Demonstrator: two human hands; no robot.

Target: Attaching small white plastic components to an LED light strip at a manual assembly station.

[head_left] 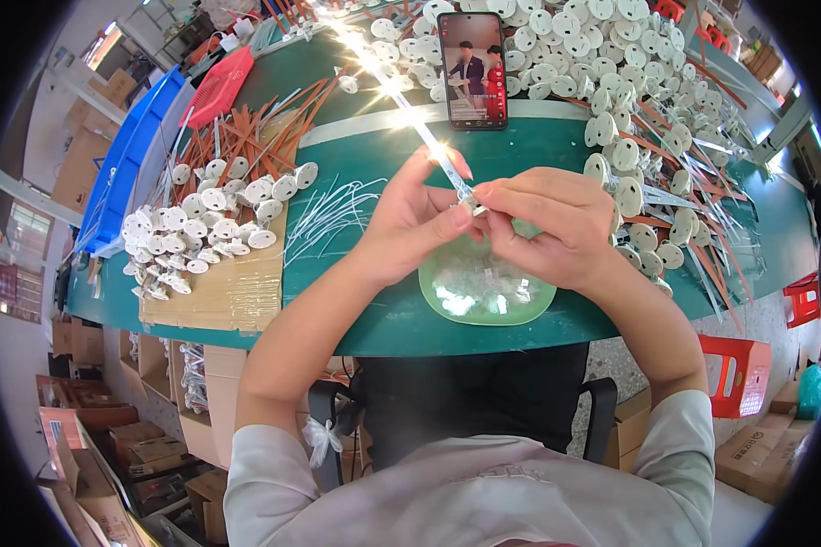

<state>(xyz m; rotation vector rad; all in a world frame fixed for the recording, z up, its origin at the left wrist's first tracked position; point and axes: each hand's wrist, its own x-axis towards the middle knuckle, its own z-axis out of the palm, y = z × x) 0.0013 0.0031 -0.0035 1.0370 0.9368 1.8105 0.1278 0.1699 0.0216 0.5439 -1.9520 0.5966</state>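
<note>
A lit LED strip [417, 120] runs from the far side of the table down into my hands, its lamps glaring brightly. My left hand [409, 219] is closed around its near end, thumb and fingers pinching it. My right hand [552, 223] is closed too, thumb and forefinger pinching at a small white piece [480, 210] on the strip's end. The fingers partly hide that piece. Just below both hands sits a pale green bowl [488, 316] holding small clear bits. Thin white wires [330, 223] lie loose on the table left of my left hand.
White round discs with orange-brown strips lie heaped at left [214, 205] on cardboard [237, 305], and a larger disc pile [625, 150] fills the right. A phone [472, 68] stands beyond my hands. A blue tray [137, 150] and red basket [217, 87] are far left.
</note>
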